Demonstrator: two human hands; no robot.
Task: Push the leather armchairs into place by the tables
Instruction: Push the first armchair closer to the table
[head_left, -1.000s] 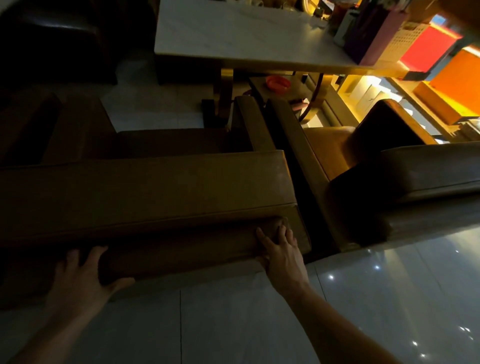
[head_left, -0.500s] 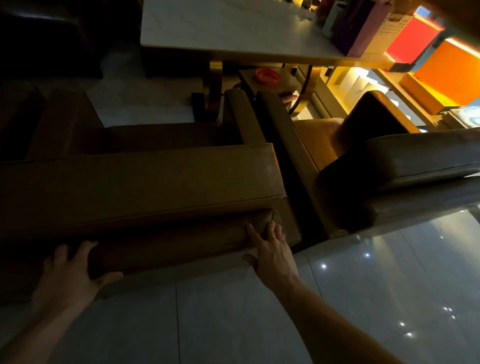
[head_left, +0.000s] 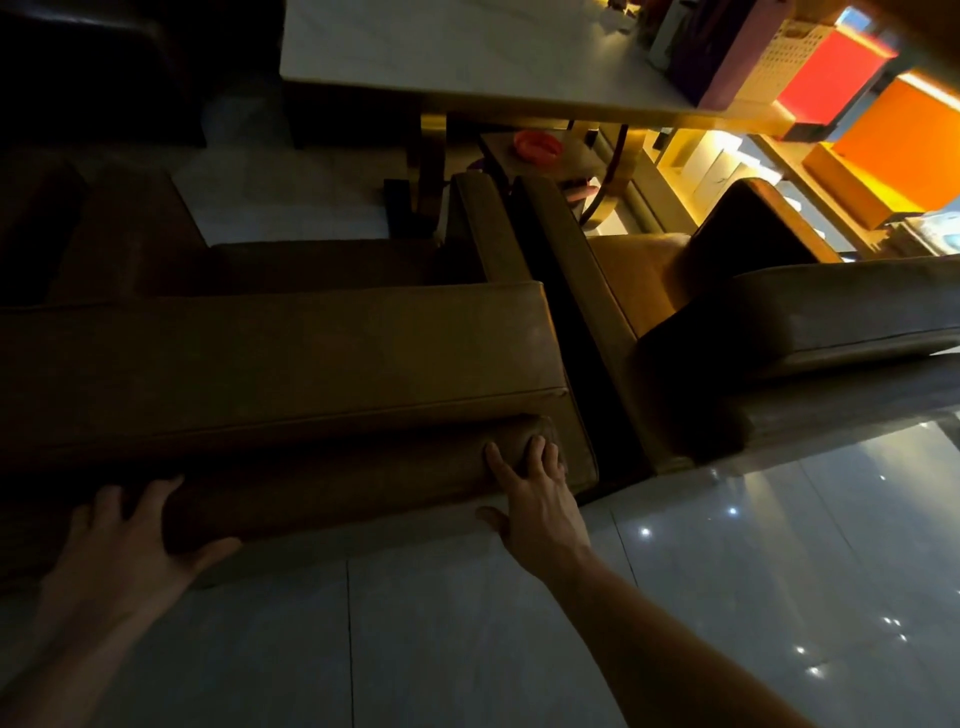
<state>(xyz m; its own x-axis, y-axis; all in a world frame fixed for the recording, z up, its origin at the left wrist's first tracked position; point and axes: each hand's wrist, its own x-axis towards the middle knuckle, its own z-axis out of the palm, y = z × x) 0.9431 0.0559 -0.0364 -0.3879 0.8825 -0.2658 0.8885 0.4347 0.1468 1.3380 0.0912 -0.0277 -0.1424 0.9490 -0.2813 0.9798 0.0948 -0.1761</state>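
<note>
A brown leather armchair stands with its back towards me, facing a white-topped table. My left hand lies flat on the left of the rolled padding low on the chair's back, fingers spread. My right hand presses on the right end of that roll, thumb hanging below it. A second brown armchair stands just to the right, a narrow dark gap between the two. The table's gold leg rises beyond the first chair's right armrest.
Glossy pale floor tiles lie under me and to the right. A small low stand with a red dish sits under the table edge. Red and orange boxes crowd lit shelves at the upper right. A dark seat fills the upper left.
Both hands stay pressed on the chair's back roll. The chair and my view have shifted slightly forward and left relative to the table.
</note>
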